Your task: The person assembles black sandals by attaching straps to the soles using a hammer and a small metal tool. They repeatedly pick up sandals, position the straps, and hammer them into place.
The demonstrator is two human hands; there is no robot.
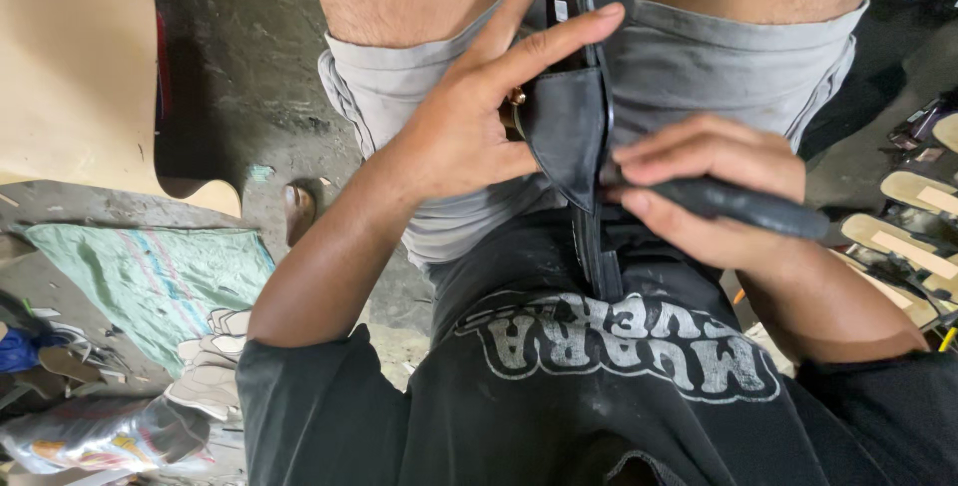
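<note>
My left hand (479,107) grips a black sandal (571,117) held on edge over my lap, fingers stretched along its sole and thumb on its leather upper. My right hand (714,182) is closed around the black handle of a tool (743,205) whose working end is pressed against the sandal's strap, hidden behind the leather. I am seated, wearing grey shorts (689,57) and a black printed T-shirt (599,396).
A tan wooden board (80,57) leans at the upper left. A green sack (160,276) and cut white sole pieces (210,366) lie on the concrete floor at left. Several tan insoles (913,217) sit at the right edge.
</note>
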